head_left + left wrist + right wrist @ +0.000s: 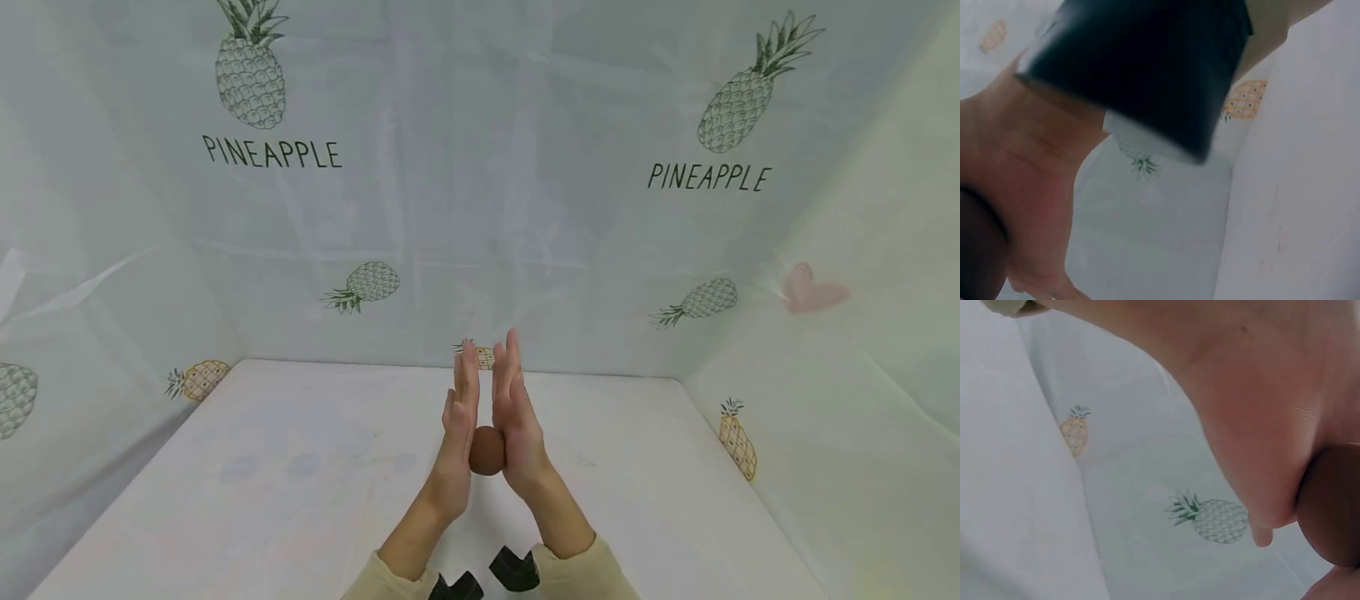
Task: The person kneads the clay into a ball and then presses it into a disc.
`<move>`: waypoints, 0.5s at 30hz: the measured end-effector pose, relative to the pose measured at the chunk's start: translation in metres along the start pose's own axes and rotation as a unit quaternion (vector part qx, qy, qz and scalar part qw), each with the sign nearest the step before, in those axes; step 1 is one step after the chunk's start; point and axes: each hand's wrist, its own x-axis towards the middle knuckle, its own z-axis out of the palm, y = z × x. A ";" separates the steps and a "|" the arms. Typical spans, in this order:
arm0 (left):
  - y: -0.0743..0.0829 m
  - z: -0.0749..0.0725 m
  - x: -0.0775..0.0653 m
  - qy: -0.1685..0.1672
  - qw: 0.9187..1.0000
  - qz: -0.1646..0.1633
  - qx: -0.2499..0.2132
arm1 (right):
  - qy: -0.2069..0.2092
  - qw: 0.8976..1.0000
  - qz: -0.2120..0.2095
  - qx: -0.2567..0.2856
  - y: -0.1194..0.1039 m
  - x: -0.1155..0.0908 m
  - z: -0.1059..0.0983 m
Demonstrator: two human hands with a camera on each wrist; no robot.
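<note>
A smooth brown ball (487, 452) sits between the two palms in the head view, near the heels of the hands and above the table. The left hand (460, 442) presses on it from the left, fingers straight and pointing away. From the other side the right hand (519, 425) presses with its fingers extended too. In the left wrist view the ball (980, 247) shows at the lower left edge against the left palm (1029, 194). The right wrist view has the ball (1334, 503) against the right palm (1260, 425).
Below the hands is a white table (315, 500) with faint coloured stains. A pale curtain (487, 208) printed with pineapples hangs behind it and along both sides. Black wrist-camera mounts (516, 570) sit by the beige sleeves (585, 575).
</note>
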 end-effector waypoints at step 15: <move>-0.007 -0.014 0.004 0.049 0.996 -0.035 0.068 | -0.007 1.000 -0.002 -0.003 0.002 -0.005 0.019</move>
